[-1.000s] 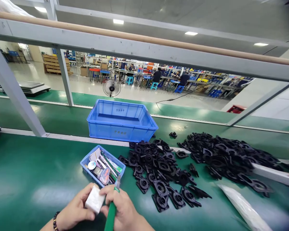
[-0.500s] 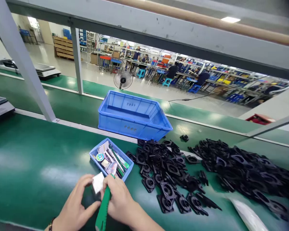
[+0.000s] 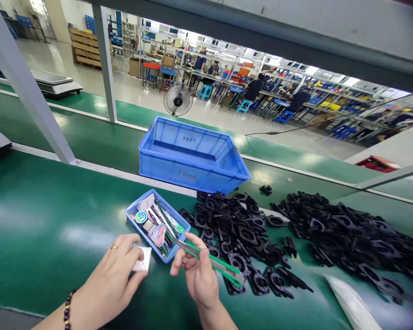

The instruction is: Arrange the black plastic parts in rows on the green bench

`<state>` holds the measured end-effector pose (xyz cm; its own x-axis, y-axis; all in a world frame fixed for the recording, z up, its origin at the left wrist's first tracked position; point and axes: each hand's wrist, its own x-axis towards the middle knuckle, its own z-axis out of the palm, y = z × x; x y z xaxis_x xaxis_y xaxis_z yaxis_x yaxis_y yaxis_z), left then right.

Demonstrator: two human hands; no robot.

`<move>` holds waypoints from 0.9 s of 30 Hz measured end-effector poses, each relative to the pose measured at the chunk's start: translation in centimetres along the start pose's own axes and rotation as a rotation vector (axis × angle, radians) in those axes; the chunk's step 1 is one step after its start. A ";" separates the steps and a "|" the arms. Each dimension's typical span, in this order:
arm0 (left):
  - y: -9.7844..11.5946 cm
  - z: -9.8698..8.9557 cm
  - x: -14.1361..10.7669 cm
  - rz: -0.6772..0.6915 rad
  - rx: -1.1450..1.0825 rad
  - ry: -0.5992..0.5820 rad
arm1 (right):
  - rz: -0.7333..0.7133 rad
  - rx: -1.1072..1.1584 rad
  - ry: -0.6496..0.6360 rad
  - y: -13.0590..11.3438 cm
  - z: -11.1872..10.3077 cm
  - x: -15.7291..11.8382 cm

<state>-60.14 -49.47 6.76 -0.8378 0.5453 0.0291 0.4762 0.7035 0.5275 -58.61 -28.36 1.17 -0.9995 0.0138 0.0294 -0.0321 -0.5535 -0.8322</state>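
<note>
The green-topped desk [image 3: 55, 229] is occupied toward the right by loose heaps of black flanged parts [image 3: 223, 220]. At its far side a blue plastic crate [image 3: 165, 164] is placed, and nearer, a small, filled blue tray [image 3: 142, 233] is set.

In front of that tray both hands are raised. By the right hand [image 3: 201, 277], its fingers loosely curled, a green utility knife [image 3: 223, 267] is held slantwise, its metal tip pointed toward the tray. Stiffness and little weight are to be expected of it; it is best taken by the handle, well back from the tip, where a cut could be suffered. By the left hand [image 3: 110, 275] a small white block [image 3: 145, 260] is pinched between thumb and fingers, above the desk. It is judged light; whether it is firm or soft cannot be told, so gentle pressure on its sides is advised.

On the crate, short rows of characters are printed, too small to be read surely. On a round lid [image 3: 141, 217] in the tray, a blue-and-white label is borne, its mark undeciphered.
</note>
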 end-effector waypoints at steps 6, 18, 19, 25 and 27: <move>0.3 0.3 -0.3 -0.098 0.000 -0.045 | 0.066 0.052 0.032 1.1 0.6 0.5; -0.8 1.7 -0.9 0.159 0.059 0.215 | -0.048 -0.255 -0.055 2.9 2.9 0.1; -0.9 1.8 -1.0 0.164 0.050 0.216 | -0.056 -0.274 -0.055 2.7 3.0 0.2; -0.9 1.7 -0.8 0.159 -0.007 0.157 | -0.113 -0.359 -0.050 2.1 3.5 0.1; -0.7 1.7 -0.7 0.153 -0.009 0.154 | -0.134 -0.392 -0.051 2.0 3.6 0.1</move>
<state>-59.44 -49.61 4.91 -0.7869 0.5689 0.2390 0.5994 0.6130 0.5148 -58.72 -32.44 1.51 -0.9852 0.0169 0.1707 -0.1708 -0.1903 -0.9667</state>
